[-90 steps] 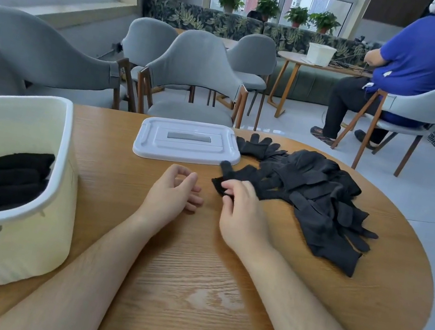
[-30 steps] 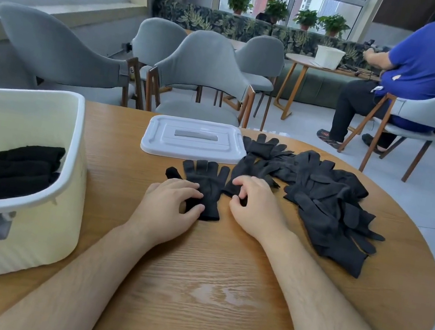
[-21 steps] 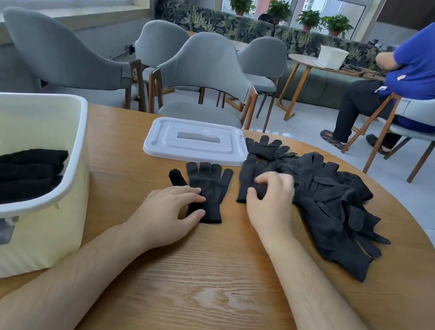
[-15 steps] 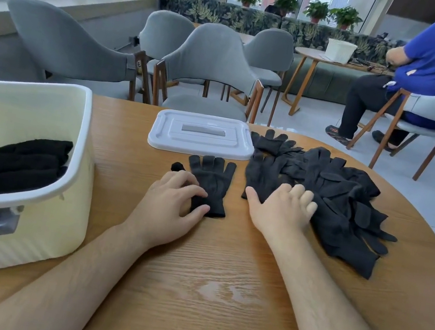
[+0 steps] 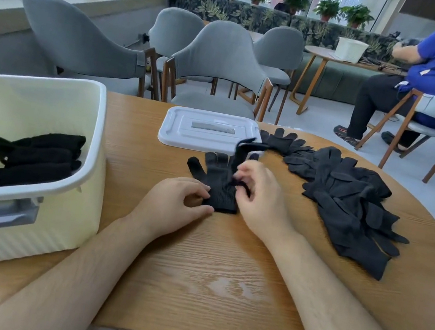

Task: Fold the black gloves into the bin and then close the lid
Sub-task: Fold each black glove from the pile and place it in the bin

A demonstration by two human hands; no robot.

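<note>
I see left hand (image 5: 175,201) pinch cuff of flat glove (image 5: 215,179) on counter (image 5: 219,281) | right hand (image 5: 259,198) pinches second glove (image 5: 242,152), lifted above it | lid (image 5: 186,136) just behind.

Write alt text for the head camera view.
The left hand holds a flat black knit glove on a wooden table; the right hand pinches a second black glove at its right edge. Nearby: a black glove pile, white plastic lid, cream plastic bin.

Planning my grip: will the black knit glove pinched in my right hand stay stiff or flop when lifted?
Probably floppy: the black knit glove bends limply above the right hand. Likely light too, since a loose pinch lifts it.
</note>
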